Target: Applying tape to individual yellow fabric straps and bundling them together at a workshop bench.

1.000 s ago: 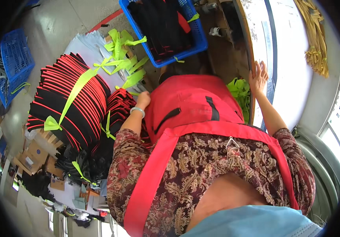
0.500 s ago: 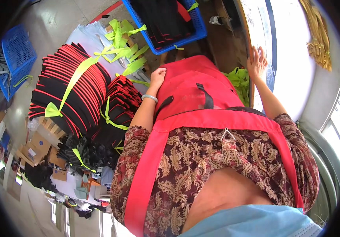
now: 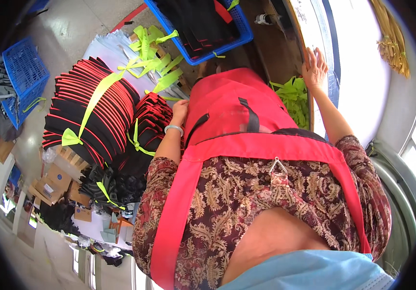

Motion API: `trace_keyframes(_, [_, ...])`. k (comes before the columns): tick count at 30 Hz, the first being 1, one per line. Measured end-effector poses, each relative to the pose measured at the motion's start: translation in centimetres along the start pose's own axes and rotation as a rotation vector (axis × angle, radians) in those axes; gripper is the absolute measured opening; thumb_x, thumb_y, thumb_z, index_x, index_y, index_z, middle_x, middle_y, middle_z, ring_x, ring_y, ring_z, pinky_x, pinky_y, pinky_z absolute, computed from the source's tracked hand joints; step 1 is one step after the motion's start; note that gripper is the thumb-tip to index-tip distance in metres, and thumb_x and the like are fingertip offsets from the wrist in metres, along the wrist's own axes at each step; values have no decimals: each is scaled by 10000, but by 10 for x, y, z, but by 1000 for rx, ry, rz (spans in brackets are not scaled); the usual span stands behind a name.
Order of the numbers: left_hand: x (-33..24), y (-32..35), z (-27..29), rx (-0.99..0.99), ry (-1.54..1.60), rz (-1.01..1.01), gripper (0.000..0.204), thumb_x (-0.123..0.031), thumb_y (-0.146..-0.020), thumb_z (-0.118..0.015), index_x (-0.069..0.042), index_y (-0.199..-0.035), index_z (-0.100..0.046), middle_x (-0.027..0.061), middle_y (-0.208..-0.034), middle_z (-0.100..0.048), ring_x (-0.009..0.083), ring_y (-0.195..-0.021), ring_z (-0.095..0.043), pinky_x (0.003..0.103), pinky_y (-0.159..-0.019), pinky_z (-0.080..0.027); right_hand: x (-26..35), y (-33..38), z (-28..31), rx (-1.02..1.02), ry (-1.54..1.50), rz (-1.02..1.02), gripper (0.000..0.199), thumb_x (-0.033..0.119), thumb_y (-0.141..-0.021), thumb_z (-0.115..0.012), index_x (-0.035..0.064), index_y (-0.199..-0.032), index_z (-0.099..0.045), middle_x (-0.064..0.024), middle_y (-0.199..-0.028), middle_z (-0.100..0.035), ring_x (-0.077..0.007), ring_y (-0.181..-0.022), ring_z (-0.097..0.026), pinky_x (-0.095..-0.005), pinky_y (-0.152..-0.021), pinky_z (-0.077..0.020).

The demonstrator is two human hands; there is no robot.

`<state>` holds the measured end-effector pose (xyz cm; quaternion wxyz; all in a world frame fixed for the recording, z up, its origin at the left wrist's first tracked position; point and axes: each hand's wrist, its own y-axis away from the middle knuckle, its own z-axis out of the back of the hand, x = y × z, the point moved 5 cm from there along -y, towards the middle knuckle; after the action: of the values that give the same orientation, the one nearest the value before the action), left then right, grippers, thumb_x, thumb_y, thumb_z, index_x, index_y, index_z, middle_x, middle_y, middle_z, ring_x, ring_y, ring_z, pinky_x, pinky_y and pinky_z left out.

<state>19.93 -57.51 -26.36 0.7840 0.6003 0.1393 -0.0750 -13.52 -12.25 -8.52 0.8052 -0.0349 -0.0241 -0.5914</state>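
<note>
My right hand (image 3: 315, 70) lies at the edge of a white tabletop (image 3: 357, 72), its fingers spread and nothing held in them. My left hand (image 3: 180, 112) hangs low at the left side of the red apron (image 3: 234, 101) that I wear, next to a smaller bundle of black pieces with red edging (image 3: 154, 118). Its fingers are small and partly turned out of sight, so their grip does not show. Farther left stands a larger bundle of black, red-edged pieces (image 3: 92, 108), tied round with a yellow-green strip (image 3: 94, 104).
Ahead, a blue basket (image 3: 196, 60) holds dark pieces. Yellow-green strips (image 3: 169, 79) lie over pale sheets (image 3: 109, 46). More yellow-green cloth (image 3: 292, 101) sits beside the table. Another blue basket (image 3: 26, 72) and cardboard boxes (image 3: 55, 183) stand left; tan cords (image 3: 394, 48) hang at the right.
My left hand has moved back and left, from the apron's upper left side to lower beside it. My right hand stays at the table edge, shifted slightly forward. The view has turned slightly.
</note>
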Motion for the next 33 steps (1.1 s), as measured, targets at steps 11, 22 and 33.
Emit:
trace_keyframes(11, [-43,-30,-4,37,121,-185,178,-31,-873,-611,-13,-1026,-700,66,-868,-701,146,-748,-631,272,-691,-513,18,-2,-6,-32,-38,7,689,156,-780,-653,321,-1416,-443,-79,-1463,-386,-291,-1381,-330,-465,-1108,-262])
trace_keyframes(22, [-81,-56,36,-53,25,-191,170,-54,-868,-617,-20,-1002,-715,63,-902,-718,147,-758,-656,275,-712,-525,44,-8,-54,-25,-95,0,732,82,-746,-621,331,-1412,-446,-81,-1462,-389,-277,-1375,-345,-466,-1114,-270])
trace_keyframes(33, [-113,-77,103,-338,-117,-507,213,-86,-899,-596,-33,-1065,-718,66,-945,-728,148,-859,-662,273,-785,-506,66,-35,-68,-53,-147,54,733,88,-752,-634,312,-1422,-440,-86,-1464,-385,-290,-1372,-341,-473,-1106,-271])
